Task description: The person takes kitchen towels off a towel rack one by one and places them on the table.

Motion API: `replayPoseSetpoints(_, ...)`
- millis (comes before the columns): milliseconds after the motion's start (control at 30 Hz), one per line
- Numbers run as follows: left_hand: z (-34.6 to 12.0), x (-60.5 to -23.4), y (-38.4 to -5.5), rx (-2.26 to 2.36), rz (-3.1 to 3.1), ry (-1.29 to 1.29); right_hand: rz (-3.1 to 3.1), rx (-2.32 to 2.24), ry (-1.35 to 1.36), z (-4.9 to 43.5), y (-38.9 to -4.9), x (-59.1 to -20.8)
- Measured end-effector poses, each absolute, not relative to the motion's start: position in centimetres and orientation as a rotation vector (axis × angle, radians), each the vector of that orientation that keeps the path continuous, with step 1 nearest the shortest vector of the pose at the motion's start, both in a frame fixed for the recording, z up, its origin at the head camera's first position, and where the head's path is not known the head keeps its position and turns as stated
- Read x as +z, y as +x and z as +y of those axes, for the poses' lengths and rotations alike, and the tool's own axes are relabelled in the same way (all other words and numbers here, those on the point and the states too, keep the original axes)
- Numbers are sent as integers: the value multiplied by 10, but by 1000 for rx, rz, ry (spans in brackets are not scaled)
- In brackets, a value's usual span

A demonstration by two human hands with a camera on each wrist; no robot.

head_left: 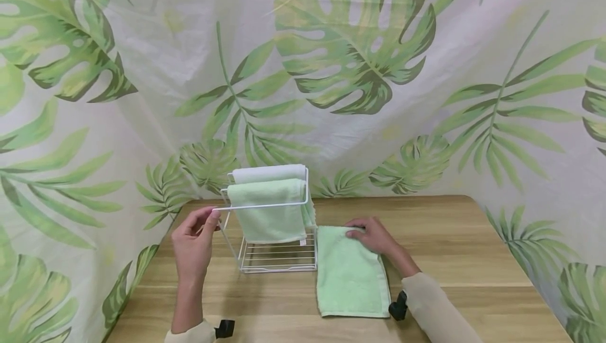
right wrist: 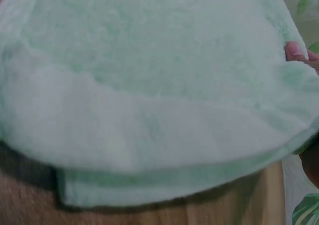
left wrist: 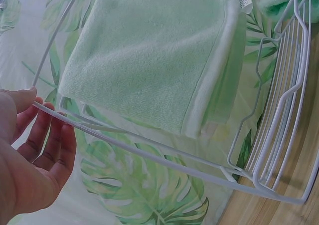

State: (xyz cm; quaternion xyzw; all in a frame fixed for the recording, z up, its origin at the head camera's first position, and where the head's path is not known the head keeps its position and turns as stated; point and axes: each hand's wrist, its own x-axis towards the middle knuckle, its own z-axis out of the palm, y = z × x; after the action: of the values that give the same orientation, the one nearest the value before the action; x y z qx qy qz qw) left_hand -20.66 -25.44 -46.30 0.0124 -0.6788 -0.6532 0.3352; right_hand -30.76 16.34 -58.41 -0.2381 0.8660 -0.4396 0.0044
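A white wire rack (head_left: 278,268) stands on the wooden table. Thumb and fingertips of my left hand (head_left: 193,240) pinch the left end of its front top bar, which the left wrist view also shows. Over the rack's bars hang a light green towel (head_left: 270,214) and, behind it, a white towel (head_left: 270,173). Right of the rack, a folded green towel (head_left: 351,280) lies partly over the table. My right hand (head_left: 374,236) grips this towel by its far edge. In the right wrist view the towel (right wrist: 149,85) fills most of the picture, hiding much of the hand.
The wooden table (head_left: 450,248) extends to both sides and in front of the rack. A leaf-patterned curtain (head_left: 350,138) hangs right behind the table's back edge. Each sleeve carries a small black device near the wrist.
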Motion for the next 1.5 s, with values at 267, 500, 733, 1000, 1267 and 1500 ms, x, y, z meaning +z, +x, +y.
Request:
replayPoseSetpoints(267, -254, -463, -205, -1693, -1782, 44, 2713, -1360, -743, 162, -313, -595)
replayPoseSetpoints(500, -254, -461, -204, -1692, -1791, 49, 2726, -1338, -770, 164, -316, -604)
replayPoseSetpoints(733, -254, -460, -206, -1692, -1786, 42, 2757, -1313, -781, 163, -317, -603)
replayPoseSetpoints(1000, -254, -462, -206, -1690, -1786, 40, 2844, -1169, -819, 159, -310, -581)
replayPoseSetpoints(1267, -254, -462, -205, -1690, -1792, 43, 2826, -1217, -856, 144, -300, -526)
replayPoseSetpoints(1500, -255, -463, -205, -1679, -1800, 47, 2805, -1368, -961, 134, -286, -478)
